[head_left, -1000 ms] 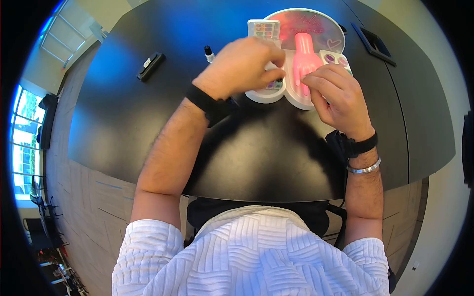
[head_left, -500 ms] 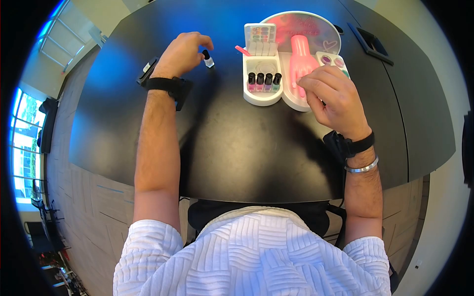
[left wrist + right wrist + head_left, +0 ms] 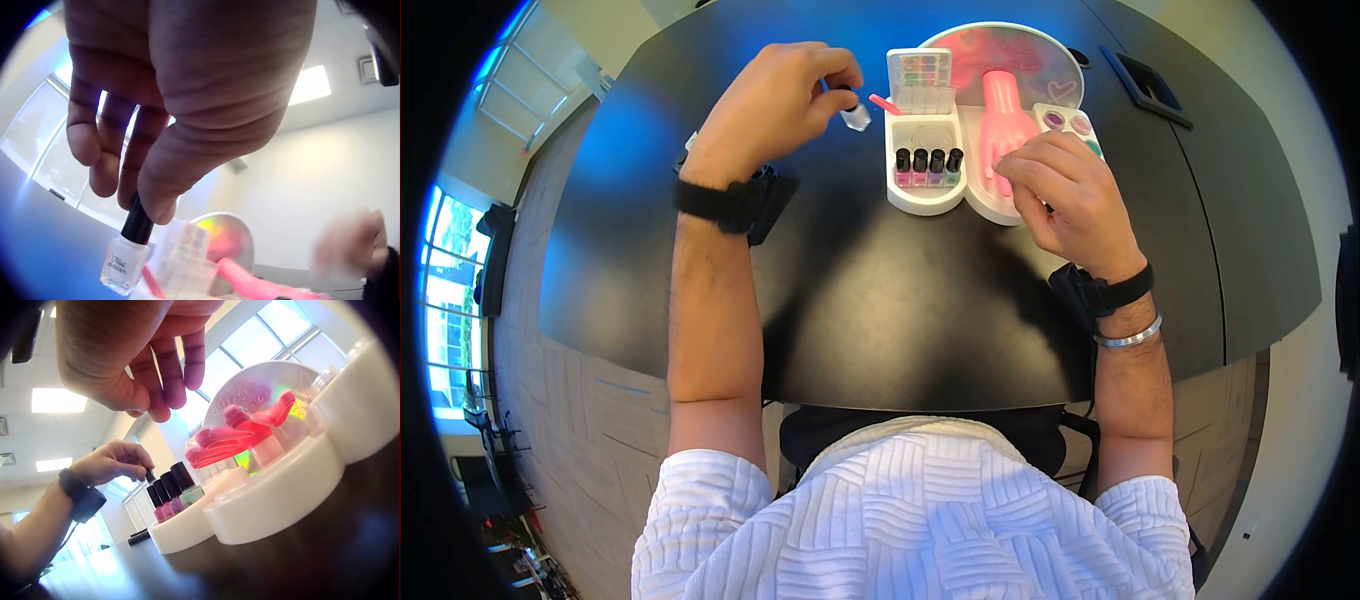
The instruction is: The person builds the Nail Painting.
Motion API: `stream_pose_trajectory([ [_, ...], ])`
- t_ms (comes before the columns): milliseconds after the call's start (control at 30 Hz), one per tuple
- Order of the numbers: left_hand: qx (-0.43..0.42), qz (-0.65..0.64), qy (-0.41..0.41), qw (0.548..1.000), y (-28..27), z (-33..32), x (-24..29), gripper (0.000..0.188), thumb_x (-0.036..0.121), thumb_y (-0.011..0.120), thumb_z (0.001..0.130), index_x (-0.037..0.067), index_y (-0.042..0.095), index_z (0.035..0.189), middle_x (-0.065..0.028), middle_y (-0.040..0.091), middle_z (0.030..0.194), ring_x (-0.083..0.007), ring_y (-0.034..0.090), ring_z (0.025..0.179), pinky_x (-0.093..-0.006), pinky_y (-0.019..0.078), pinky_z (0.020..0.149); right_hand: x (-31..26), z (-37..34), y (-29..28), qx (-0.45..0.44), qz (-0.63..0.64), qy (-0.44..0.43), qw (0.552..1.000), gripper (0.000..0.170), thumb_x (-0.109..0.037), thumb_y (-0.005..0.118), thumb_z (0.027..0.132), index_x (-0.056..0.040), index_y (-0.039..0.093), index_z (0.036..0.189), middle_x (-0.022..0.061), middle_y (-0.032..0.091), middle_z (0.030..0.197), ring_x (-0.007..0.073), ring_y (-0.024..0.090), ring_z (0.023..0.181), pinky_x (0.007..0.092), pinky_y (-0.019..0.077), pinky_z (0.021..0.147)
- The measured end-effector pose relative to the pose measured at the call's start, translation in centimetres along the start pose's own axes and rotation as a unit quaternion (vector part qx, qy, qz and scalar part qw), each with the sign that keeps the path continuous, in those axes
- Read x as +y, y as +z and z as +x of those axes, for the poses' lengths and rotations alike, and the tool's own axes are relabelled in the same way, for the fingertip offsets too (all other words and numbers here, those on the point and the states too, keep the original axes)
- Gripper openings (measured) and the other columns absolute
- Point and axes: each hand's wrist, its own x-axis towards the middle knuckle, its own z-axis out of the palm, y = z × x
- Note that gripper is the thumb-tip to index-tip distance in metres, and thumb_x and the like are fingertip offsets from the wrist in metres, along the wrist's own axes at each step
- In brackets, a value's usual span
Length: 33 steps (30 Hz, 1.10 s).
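My left hand (image 3: 775,105) pinches the black cap of a nail polish bottle (image 3: 125,264) between thumb and fingers. The bottle, clear with pale contents, hangs tilted left of a white manicure stand (image 3: 928,202). A pink model hand (image 3: 1003,105) stands on this base, fingers toward me. My right hand (image 3: 1068,195) hovers at its fingertips with loosely bent fingers and nothing visible in its grasp. Several polish bottles (image 3: 167,490) with black caps sit in a row in the stand's left tray, pink to mint green.
Behind the model hand rises a round shiny backboard (image 3: 1048,62). An upright palette case (image 3: 920,80) and a pink stick (image 3: 884,104) are at the stand's left; round colour pots (image 3: 1054,120) are at its right. A black frame (image 3: 1150,88) lies on the dark table (image 3: 900,310).
My left hand went from over the stand's left tray out to the lone polish bottle, took it by its cap and brought it back rightward. The right hand has barely moved.
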Motion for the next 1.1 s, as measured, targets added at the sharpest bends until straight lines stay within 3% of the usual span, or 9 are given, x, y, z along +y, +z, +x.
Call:
stream_pose_trajectory([
  [167,0.02,-0.069,0.121,0.99,-0.8,-0.5,4.6,0.012,0.009,0.078,0.093,0.003,0.078,0.105,-0.01,0.075,0.092,-0.0239,0.069,0.073,-0.0354,0.0542,0.068,0.0,0.0,-0.1,-0.002,0.006,-0.002,1.0,0.023,0.007,0.072,0.08,-0.0029,0.076,0.1,0.0084,0.073,0.091,0.0295,0.069,0.086,0.0418,0.0564,0.076],
  [233,0.008,-0.091,0.171,0.981,0.8,-0.3,5.3,0.014,0.01,0.082,0.091,0.004,0.078,0.103,-0.011,0.074,0.09,-0.0297,0.073,0.078,-0.0392,0.0564,0.07,0.1,-0.1,0.0,-0.002,0.007,-0.002,1.0,0.024,0.007,0.072,0.079,-0.0029,0.076,0.1,0.0085,0.072,0.091,0.0298,0.069,0.086,0.0419,0.0562,0.076],
  [333,-0.066,-0.029,0.13,0.989,2.9,-0.3,6.6,0.014,0.015,0.083,0.088,0.006,0.079,0.099,-0.0126,0.075,0.091,-0.037,0.072,0.083,-0.0461,0.0572,0.073,0.0,0.0,0.0,0.0,0.007,0.001,1.0,0.024,0.007,0.072,0.079,-0.0031,0.076,0.1,0.0086,0.073,0.091,0.0301,0.069,0.086,0.0419,0.0561,0.076],
  [667,-0.12,0.076,0.064,0.988,4.4,-0.4,7.8,0.016,0.023,0.085,0.088,0.01,0.08,0.097,-0.0099,0.075,0.089,-0.0354,0.074,0.084,-0.0483,0.0584,0.073,0.1,0.0,-0.2,0.02,0.007,-0.005,1.0,0.024,0.007,0.071,0.078,-0.0039,0.076,0.1,0.0085,0.073,0.091,0.0306,0.068,0.085,0.0421,0.0565,0.076],
  [1100,-0.042,0.016,0.057,0.997,1.9,-0.5,6.6,0.017,0.02,0.083,0.09,0.006,0.079,0.098,-0.0113,0.076,0.088,-0.0335,0.073,0.078,-0.044,0.0565,0.071,0.6,-0.3,-0.6,0.014,0.006,0.021,1.0,0.021,0.005,0.072,0.08,-0.0048,0.077,0.099,0.0079,0.072,0.09,0.03,0.068,0.087,0.0421,0.0558,0.079],
])
